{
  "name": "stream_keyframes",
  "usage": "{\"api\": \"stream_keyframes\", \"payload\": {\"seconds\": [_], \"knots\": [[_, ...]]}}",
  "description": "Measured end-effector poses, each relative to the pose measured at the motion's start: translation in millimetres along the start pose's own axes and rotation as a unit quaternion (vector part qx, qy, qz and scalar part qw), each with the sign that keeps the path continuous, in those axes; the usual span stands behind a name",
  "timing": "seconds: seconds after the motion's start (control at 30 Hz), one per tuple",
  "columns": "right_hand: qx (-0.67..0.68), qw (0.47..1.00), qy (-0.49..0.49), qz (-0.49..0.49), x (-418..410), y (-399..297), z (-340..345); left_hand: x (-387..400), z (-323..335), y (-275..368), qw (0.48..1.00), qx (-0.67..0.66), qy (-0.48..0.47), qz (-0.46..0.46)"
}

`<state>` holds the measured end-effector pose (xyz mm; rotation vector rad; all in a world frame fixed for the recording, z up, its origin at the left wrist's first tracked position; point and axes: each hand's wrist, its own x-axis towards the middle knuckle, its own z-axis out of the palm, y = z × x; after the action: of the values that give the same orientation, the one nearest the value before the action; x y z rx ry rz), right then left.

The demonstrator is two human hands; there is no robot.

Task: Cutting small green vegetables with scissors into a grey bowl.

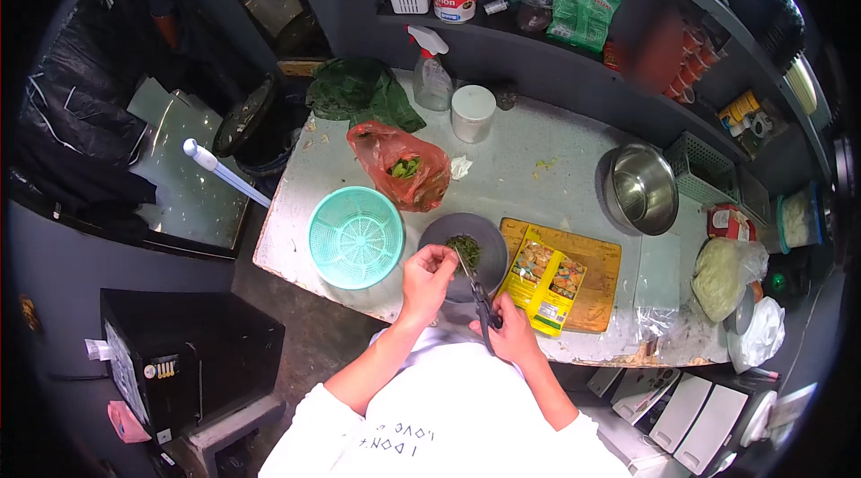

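Note:
My right hand (509, 330) grips the black handles of a pair of scissors (482, 306), whose blades point up and left over a grey bowl (496, 239). Cut green herbs (469, 250) lie in this bowl. Close to the blade tips, my left hand (428, 276) has its thumb and fingers pinched together at the bowl's near-left side; whatever is between them is too small to make out. A turquoise plastic colander (355, 237) stands left of the bowl. Behind it, an opened red plastic bag (430, 175) holds green leaves (404, 168).
Right of the bowl, a yellow food packet (543, 283) lies on a wooden cutting board (607, 263). Farther right stand a steel bowl (642, 189) and a bag of pale food (720, 276). A spray bottle (432, 78) and a white lidded tub (473, 115) are at the back, below a shelf.

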<state>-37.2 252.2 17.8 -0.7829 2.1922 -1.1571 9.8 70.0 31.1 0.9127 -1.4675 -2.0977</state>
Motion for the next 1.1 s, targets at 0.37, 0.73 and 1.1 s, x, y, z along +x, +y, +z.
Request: {"api": "stream_keyframes", "payload": {"seconds": [0.37,0.73,1.1], "knots": [[-0.014,1.000,0.011,-0.011,0,2,0,1,-3,-4,0.999,-0.026,-0.009,-0.023],[-0.005,1.000,-0.004,-0.007,-1,3,0,3,-2,-3,0.999,-0.035,0.023,-0.008],[-0.013,1.000,-0.008,-0.009,0,8,3,1,-3,-5,1.000,-0.018,0.007,-0.003]]}}
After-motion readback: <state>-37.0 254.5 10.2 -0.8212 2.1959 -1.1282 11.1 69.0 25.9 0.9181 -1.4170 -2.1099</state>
